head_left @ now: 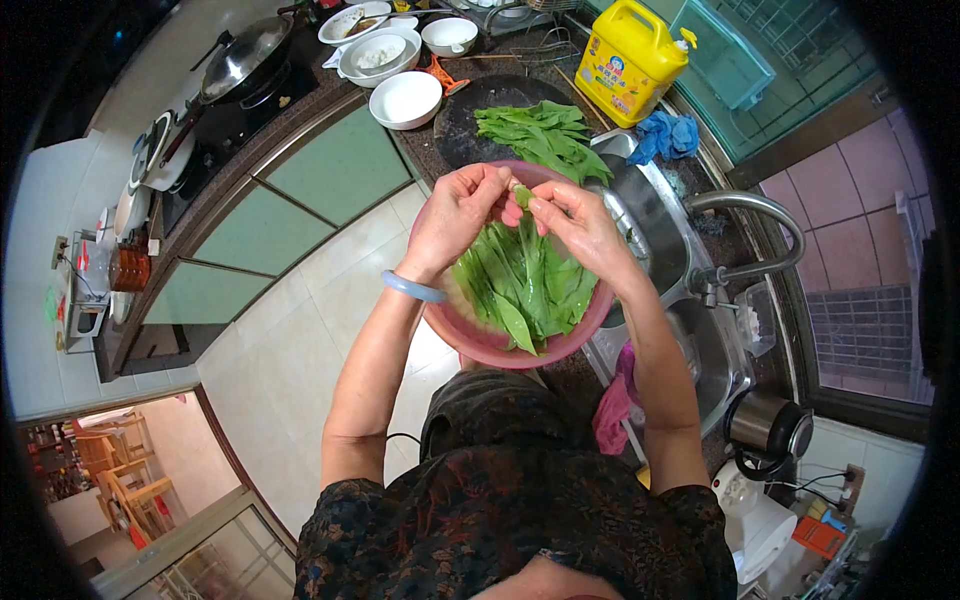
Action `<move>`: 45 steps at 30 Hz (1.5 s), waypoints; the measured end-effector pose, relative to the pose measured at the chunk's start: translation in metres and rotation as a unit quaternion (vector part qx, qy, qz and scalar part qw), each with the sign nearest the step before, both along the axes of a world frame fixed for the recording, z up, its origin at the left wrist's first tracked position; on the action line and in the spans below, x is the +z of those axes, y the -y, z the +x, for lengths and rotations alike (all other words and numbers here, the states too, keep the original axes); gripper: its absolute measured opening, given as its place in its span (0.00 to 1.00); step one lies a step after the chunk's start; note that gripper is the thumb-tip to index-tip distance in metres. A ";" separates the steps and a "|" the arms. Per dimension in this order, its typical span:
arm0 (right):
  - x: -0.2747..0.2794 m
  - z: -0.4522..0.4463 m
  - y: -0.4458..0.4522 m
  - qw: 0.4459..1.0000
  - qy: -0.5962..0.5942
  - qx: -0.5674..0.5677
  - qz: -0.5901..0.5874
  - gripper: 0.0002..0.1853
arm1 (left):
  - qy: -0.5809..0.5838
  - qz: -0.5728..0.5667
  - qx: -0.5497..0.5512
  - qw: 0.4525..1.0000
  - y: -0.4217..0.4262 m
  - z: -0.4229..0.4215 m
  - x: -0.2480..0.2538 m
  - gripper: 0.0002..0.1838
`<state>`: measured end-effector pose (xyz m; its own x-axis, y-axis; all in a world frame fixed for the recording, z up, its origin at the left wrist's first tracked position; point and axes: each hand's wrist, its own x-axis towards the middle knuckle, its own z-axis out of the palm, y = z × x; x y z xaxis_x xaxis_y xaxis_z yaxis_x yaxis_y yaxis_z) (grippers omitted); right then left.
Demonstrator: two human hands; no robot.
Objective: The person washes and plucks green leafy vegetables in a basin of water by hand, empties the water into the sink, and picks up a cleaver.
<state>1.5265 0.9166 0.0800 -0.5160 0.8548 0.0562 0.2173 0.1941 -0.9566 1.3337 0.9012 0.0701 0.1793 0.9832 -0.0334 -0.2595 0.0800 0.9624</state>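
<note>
Above a pink basin (478,350), my left hand (462,215) and my right hand (580,228) meet, both pinching a small green leaf piece (523,197) between thumbs and fingertips. A pale blue bangle (413,287) circles my left wrist. Long leafy greens (525,280) lie in the basin under my hands, some looking wet. Beyond the basin, more leafy greens (540,132) are piled on a dark round chopping board (466,150). The exact hold of my fingers on the leaf piece is partly hidden.
A steel double sink (712,345) with a curved tap (765,205) stands at the right. Behind it are a yellow jug (632,65) and a blue cloth (668,137). White bowls (406,100) and an orange peeler (446,76) sit left of the board. An electric kettle (765,425) stands lower right.
</note>
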 end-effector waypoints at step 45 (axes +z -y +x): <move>-0.067 -0.039 -0.023 0.944 -0.154 -0.291 -0.010 0.07 | 0.115 -0.209 0.088 0.967 -0.044 0.049 -0.098 0.05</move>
